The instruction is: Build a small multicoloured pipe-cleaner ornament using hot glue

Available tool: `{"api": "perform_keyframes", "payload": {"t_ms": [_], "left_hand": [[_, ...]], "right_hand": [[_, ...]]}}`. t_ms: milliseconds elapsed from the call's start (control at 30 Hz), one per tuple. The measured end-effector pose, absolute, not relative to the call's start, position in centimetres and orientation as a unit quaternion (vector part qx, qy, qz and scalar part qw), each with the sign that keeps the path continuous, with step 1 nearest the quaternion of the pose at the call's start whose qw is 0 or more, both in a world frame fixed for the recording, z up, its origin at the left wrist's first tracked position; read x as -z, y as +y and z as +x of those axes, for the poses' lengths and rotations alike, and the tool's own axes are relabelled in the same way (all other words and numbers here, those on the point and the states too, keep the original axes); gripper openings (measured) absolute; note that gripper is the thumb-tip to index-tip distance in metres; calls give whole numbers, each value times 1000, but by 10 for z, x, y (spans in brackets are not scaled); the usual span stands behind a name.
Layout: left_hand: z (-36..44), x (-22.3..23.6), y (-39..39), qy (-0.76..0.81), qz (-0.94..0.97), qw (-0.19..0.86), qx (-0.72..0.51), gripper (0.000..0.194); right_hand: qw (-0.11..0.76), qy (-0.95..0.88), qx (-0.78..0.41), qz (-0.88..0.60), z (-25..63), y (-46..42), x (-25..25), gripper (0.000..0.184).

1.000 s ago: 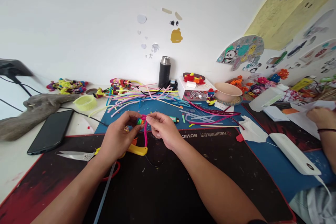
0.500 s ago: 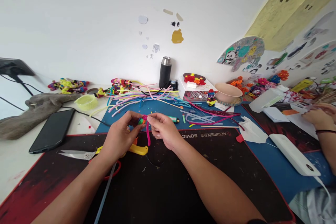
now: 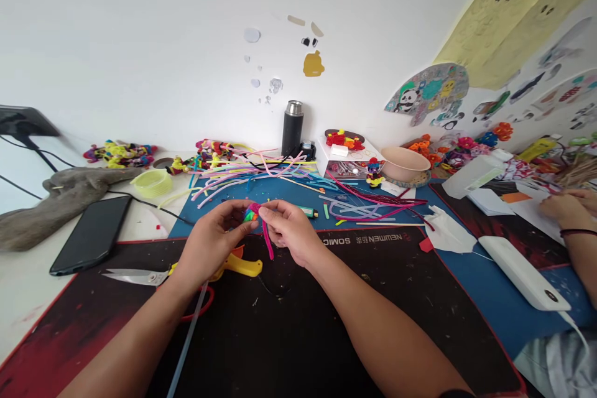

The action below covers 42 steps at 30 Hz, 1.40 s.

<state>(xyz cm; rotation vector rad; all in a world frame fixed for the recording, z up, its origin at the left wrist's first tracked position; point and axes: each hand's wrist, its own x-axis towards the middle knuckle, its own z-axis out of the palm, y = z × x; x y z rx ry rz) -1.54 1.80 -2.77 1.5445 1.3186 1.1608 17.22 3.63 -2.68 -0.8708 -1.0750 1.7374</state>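
Note:
Between my two hands is a small multicoloured pipe-cleaner piece (image 3: 250,214), green, blue and orange with magenta on top. My left hand (image 3: 215,233) is closed around its left side, the fingers behind it and the thumb in front. A magenta pipe cleaner (image 3: 267,239) hangs down from the piece. My right hand (image 3: 288,228) pinches the magenta part near the top, its other fingers curled. Beneath my left hand lie a yellow-handled glue gun (image 3: 245,264) with a clear glue stick (image 3: 189,336) and scissors (image 3: 137,275) with red inner handles, partly hidden by my forearm.
Many loose pipe cleaners (image 3: 247,174) spread behind my hands, near a black thermos (image 3: 292,127). A phone (image 3: 93,233) and driftwood (image 3: 60,199) lie left. To the right are a bowl (image 3: 405,163), a white power bank (image 3: 522,273) and another person's hand (image 3: 566,208).
The magenta strand's hanging end has swung slightly right. The piece has turned a little, showing more magenta on top. Both hands keep hold of it.

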Motion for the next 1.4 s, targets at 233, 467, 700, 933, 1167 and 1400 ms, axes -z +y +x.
{"api": "perform_keyframes", "payload": {"t_ms": [233,467,700,933,1167,1400], "left_hand": [[-18,16,17,494,577,467,-452,62],[-17,17,18,495,566,478,-454,55],[-15,13,16,513,576,431,-469,56],[-14,17,18,497,572,425,-495,59],[-14,19,18,497,606,371,-499,65],[-16,25,18,518,629,341,-468,57]], "right_hand": [[454,-430,-698,-349,176,37,24,54],[441,-434,-704,-350,175,36,25,56],[451,-438,-677,-383,173,37,28,58],[446,-463,-667,-376,172,37,31,55],[428,-500,-641,-396,172,35,33,48],[418,-523,-622,-406,172,34,33,42]]}}
